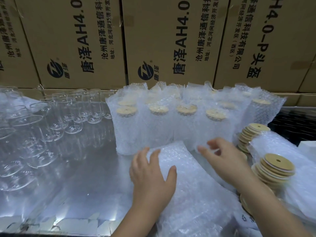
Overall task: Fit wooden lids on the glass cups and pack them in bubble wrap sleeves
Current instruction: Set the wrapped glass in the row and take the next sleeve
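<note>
A stack of flat bubble wrap sleeves point(186, 170) lies at the front middle of the metal table point(82, 182). My left hand point(150, 175) rests on the stack's left side, fingers spread and thumb on top. My right hand point(222, 156) hovers at the stack's far right corner with fingers loosely curled; it is blurred and seems to hold nothing. Behind them stand several wrapped cups with wooden lids point(153, 124). Bare glass cups point(56, 117) crowd the left. Wooden lids point(275, 166) are piled at the right, with another lid pile point(251, 134) behind.
A wall of printed cardboard boxes point(153, 40) closes off the back. More bubble wrap point(290, 159) lies at the right under and around the lids. The table's front edge point(68, 228) runs along the bottom left.
</note>
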